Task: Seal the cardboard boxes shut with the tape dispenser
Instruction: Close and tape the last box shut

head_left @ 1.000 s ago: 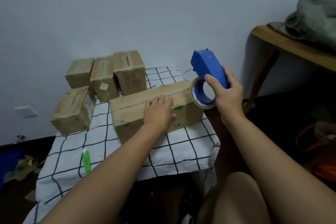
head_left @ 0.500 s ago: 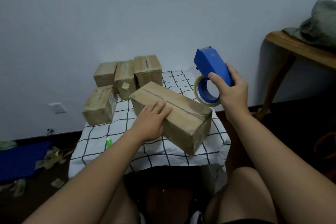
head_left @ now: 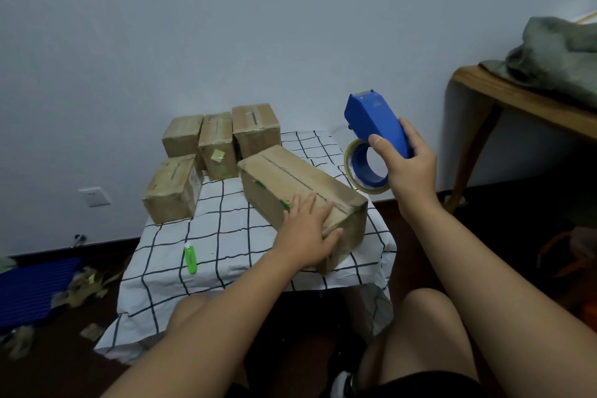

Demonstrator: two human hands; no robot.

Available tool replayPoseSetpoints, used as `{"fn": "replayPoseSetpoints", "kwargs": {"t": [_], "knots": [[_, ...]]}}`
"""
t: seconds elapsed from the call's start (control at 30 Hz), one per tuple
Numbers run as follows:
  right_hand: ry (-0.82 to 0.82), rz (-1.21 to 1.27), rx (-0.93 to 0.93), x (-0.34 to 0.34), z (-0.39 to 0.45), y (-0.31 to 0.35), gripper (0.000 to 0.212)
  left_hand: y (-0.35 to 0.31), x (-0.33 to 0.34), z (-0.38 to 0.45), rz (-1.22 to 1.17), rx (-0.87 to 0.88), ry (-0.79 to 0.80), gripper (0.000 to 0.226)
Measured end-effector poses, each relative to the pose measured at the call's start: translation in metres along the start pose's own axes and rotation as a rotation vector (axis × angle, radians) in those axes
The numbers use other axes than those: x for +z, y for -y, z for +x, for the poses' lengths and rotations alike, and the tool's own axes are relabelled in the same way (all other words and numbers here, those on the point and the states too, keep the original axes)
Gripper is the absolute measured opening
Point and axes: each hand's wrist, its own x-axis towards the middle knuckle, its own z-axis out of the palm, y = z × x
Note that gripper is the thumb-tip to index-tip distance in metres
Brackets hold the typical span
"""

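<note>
Head view shows a low bench [head_left: 226,268] covered with a white cloth with black grid lines, and the person sits in front of it. On the cloth lies a long cardboard box [head_left: 290,184], placed diagonally, with its near end toward the right front edge of the bench. A dark seam line runs along the top of this box, and I see no clear tape over it, though the picture is not sharp enough to be sure.

The left hand [head_left: 310,233] rests flat on the near end of the long box, fingers straight and spread on the top, thumb down on the end face; it presses the box and does not grip it. The right hand [head_left: 407,165] is curled around the handle of the blue tape dispenser [head_left: 374,126] and holds it in the air, just beside the right side of the box and not touching it. The tape roll [head_left: 365,171] hangs below the handle.

Behind the long box stand four smaller boxes [head_left: 219,145], close together near the wall. A green utility knife [head_left: 190,255] lies on the cloth at the left front.

I judge that the step in hand is positioning the long box. Next move calls for bringing the dispenser's front edge down on one end of the seam and pulling along it, while the left hand keeps the box steady.
</note>
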Motion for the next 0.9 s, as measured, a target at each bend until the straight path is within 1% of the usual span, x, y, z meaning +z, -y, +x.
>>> {"fn": "replayPoseSetpoints", "kwargs": {"t": [0.13, 0.2, 0.3, 0.43, 0.53, 0.57, 0.7, 0.77, 0.9], "knots": [[0.025, -0.006, 0.012, 0.000, -0.004, -0.003, 0.084, 0.022, -0.018, -0.009, -0.039, 0.189, 0.101, 0.065], [0.033, -0.014, 0.008, -0.001, -0.004, -0.005, 0.083, 0.037, -0.028, -0.008, -0.036, 0.230, 0.140, 0.063], [0.046, -0.033, 0.009, -0.003, -0.001, -0.011, 0.078, 0.057, -0.038, 0.001, 0.009, 0.187, 0.154, 0.061], [0.064, -0.015, 0.047, -0.001, 0.003, -0.015, 0.071, 0.064, -0.035, 0.018, 0.048, 0.135, 0.071, 0.058], [0.137, -0.022, 0.071, -0.001, 0.008, -0.017, 0.057, 0.064, -0.034, 0.033, 0.059, 0.099, 0.032, 0.055], [0.166, -0.032, 0.080, -0.001, 0.009, -0.019, 0.055, 0.065, -0.035, 0.038, 0.045, 0.089, 0.036, 0.055], [0.233, -0.061, 0.112, -0.001, 0.017, -0.027, 0.051, 0.069, -0.035, 0.045, -0.020, 0.075, 0.053, 0.056], [0.258, -0.053, 0.130, 0.002, 0.017, -0.028, 0.050, 0.070, -0.034, 0.046, -0.003, 0.070, 0.005, 0.054], [0.275, -0.022, 0.154, 0.008, 0.010, -0.031, 0.058, 0.075, -0.026, 0.044, -0.008, 0.081, -0.097, 0.051]]}}
